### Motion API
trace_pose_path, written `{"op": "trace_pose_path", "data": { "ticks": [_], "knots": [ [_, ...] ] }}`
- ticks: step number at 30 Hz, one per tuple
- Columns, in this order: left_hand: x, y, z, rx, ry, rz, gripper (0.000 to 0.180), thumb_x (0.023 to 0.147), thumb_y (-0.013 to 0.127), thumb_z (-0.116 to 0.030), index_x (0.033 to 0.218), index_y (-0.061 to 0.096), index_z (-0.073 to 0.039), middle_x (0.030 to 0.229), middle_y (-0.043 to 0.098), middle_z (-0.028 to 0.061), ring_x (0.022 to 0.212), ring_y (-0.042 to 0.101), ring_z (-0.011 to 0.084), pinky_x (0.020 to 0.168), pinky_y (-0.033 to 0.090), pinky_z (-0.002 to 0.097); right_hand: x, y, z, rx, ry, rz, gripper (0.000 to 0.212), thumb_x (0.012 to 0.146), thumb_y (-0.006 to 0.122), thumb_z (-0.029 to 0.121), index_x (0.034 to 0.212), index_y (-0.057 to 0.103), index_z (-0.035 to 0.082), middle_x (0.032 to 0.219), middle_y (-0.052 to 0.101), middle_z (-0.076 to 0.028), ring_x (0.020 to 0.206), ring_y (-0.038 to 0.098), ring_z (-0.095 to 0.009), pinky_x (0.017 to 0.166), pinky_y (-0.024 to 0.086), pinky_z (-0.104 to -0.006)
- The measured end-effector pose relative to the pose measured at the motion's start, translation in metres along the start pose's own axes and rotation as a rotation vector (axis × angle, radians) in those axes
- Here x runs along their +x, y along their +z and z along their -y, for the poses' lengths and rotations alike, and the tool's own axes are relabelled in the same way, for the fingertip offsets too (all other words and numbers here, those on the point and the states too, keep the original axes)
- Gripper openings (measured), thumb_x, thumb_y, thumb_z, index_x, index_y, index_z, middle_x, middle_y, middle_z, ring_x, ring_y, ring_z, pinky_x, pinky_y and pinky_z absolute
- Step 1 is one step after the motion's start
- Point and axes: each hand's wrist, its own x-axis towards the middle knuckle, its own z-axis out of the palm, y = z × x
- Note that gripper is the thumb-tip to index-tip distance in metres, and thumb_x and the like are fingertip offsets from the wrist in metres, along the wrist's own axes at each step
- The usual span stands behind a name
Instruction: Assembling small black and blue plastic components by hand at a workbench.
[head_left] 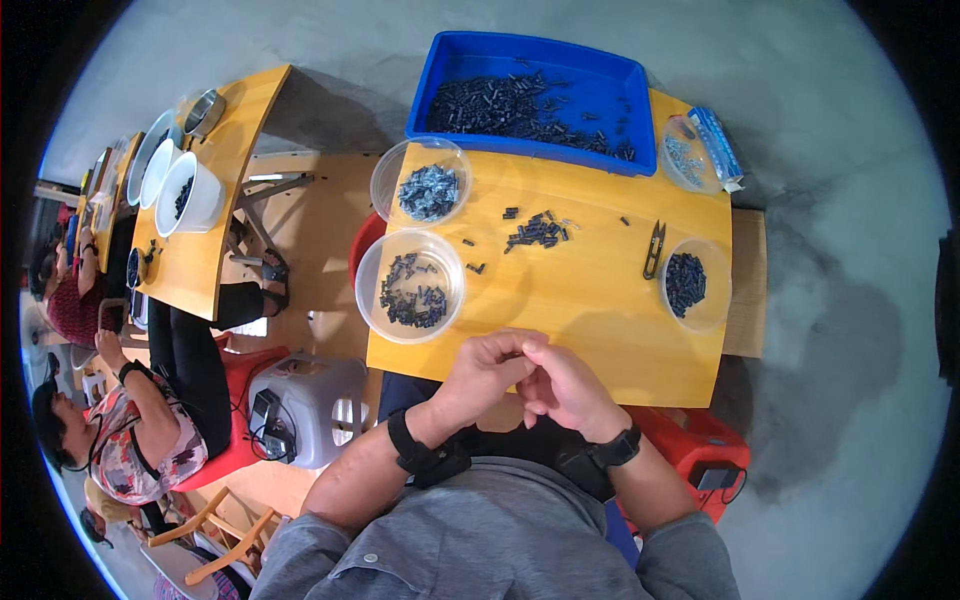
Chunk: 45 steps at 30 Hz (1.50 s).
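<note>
At the table's near edge, my left hand (pixel 482 374) and my right hand (pixel 568 388) meet with fingertips pinched together. Anything between the fingers is too small or too covered to make out. Just beyond my left hand stands a clear round tub (pixel 363 290) with small black cylindrical parts (pixel 418 302). Behind it, a second tub (pixel 382 190) holds black parts mixed with pale blue, clear-looking bits (pixel 430 192). A loose pile of black parts (pixel 540 230) lies mid-table. To the right are black thread snips (pixel 654 250) and a tub of black parts (pixel 686 284).
A large blue tray (pixel 532 152) of black parts spans the table's far edge. Beside it sit a tub of small clear pieces (pixel 686 165) and a blue-white packet (pixel 716 150). Co-workers sit at the left, near another table (pixel 225 180) with white buckets (pixel 200 200).
</note>
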Motion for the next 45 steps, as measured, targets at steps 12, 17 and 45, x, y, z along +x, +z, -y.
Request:
{"op": "trace_pose_path", "data": {
  "ticks": [12, 17, 45],
  "knots": [
    [0.013, -0.027, 0.041, 0.304, 0.003, -0.115, 0.024, 0.087, 0.060, -0.003, 0.110, 0.061, 0.002, 0.095, 0.066, 0.0066, 0.090, 0.063, 0.0136, 0.078, 0.051, 0.0256, -0.056, -0.096, 0.107, -1.341, -0.581, -1.019, 0.024, 0.083, 0.064, 0.022, 0.082, 0.058, -0.001, 0.069, 0.058, -0.013, 0.064, 0.058, -0.025, 0.060, 0.046, -0.0370],
    [0.022, -0.037, 0.066, 0.214, 0.036, -0.210, 0.016, 0.087, 0.062, -0.006, 0.101, 0.063, 0.002, 0.088, 0.066, 0.0058, 0.079, 0.063, 0.0114, 0.071, 0.052, 0.0244, -0.032, -0.080, 0.102, -1.639, -0.906, -1.015, 0.016, 0.078, 0.068, 0.016, 0.088, 0.063, 0.005, 0.085, 0.061, -0.014, 0.078, 0.060, -0.033, 0.067, 0.049, -0.0405],
    [0.030, -0.029, 0.072, 0.372, 0.234, -0.308, 0.010, 0.082, 0.063, -0.006, 0.090, 0.065, 0.001, 0.077, 0.064, 0.0113, 0.065, 0.064, 0.0158, 0.061, 0.051, 0.0284, 0.117, -0.015, 0.067, -1.891, -1.354, -0.126, 0.016, 0.078, 0.052, 0.010, 0.084, 0.064, 0.001, 0.101, 0.064, -0.012, 0.107, 0.052, -0.033, 0.094, 0.037, -0.0493]
  ]
}}
